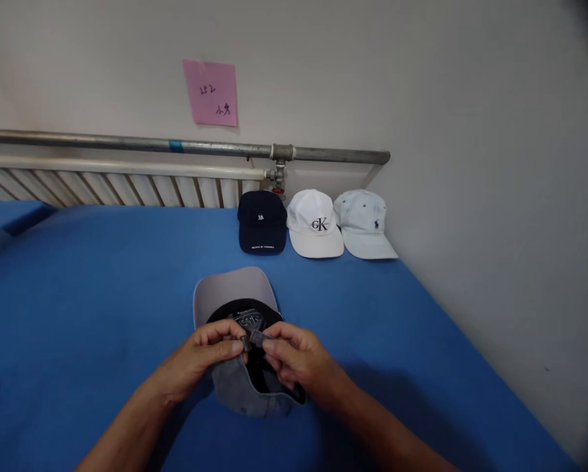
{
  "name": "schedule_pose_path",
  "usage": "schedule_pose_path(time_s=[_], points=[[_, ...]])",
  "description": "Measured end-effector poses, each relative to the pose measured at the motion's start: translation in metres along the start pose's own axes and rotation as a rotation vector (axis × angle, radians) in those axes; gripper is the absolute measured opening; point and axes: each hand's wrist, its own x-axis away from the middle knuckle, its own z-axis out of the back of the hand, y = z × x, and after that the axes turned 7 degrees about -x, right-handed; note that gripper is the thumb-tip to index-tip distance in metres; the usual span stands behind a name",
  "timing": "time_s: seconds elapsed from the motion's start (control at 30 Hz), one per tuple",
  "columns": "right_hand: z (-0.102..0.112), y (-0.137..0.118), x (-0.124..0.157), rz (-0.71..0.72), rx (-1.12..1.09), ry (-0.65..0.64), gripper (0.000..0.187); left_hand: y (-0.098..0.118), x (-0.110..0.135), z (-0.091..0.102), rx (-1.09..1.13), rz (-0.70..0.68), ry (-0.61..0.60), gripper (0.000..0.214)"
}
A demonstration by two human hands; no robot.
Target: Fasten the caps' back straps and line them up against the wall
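Note:
A grey baseball cap lies upside down on the blue sheet, its lighter brim pointing away from me and its dark inside showing. Over its back opening, my left hand pinches the strap's buckle end between thumb and fingers. Just beside it, my right hand grips the loose end of the strap. The two ends are close together; whether they touch I cannot tell. Parts of the cap are hidden behind both hands.
Beyond my hands stand a navy cap, a white cap and a pale blue cap in a row. Behind them are a radiator and a metal pipe. A wall borders the blue surface on the right.

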Motion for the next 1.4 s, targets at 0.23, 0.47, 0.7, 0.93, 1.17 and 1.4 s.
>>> schedule_pose_path(time_s=[0.23,0.47,0.7,0.93,1.17,1.4], points=[[0.0,0.002,-0.003,-0.116,-0.215,-0.142,0.02,0.0,0.0,0.001,0.008,-0.011,-0.055,0.019],[0.005,0.002,-0.005,-0.159,-0.195,-0.192,0.017,0.002,0.001,0.0,0.0,-0.026,-0.122,0.019],[0.009,0.004,-0.009,-0.264,-0.166,-0.257,0.012,0.001,0.0,0.001,-0.014,0.004,-0.158,0.017],[0.012,0.0,-0.011,-0.317,-0.156,-0.303,0.009,-0.002,0.0,0.003,-0.058,0.023,-0.156,0.02],[0.012,0.001,-0.012,-0.328,-0.164,-0.278,0.012,-0.001,0.001,0.001,-0.052,0.03,-0.173,0.018],[0.014,0.002,-0.013,-0.311,-0.18,-0.325,0.013,-0.005,0.0,0.002,-0.037,0.042,-0.168,0.019]])
